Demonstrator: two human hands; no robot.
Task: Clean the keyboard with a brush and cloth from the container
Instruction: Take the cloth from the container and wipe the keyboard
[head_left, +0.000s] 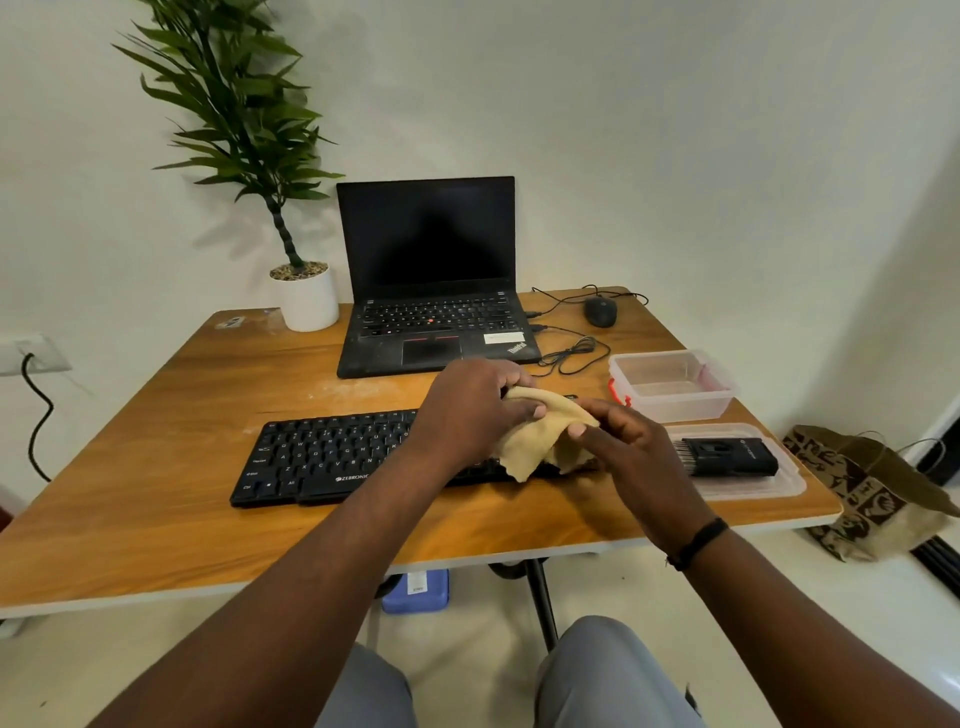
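Gripping cloth (540, 441) between hands (above keyboard (322, 457)).

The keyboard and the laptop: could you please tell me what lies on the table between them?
In the head view, mostly bare table separates keyboard from laptop; both hands hold the cloth there.

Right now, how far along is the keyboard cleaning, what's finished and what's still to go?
Done: the clear container is open and emptied, and the black brush lies on its lid, out of hand. In hand: both the left hand and right hand pinch the tan cloth above the black keyboard. Left: wiping the keys; I can't tell if brushing has happened.
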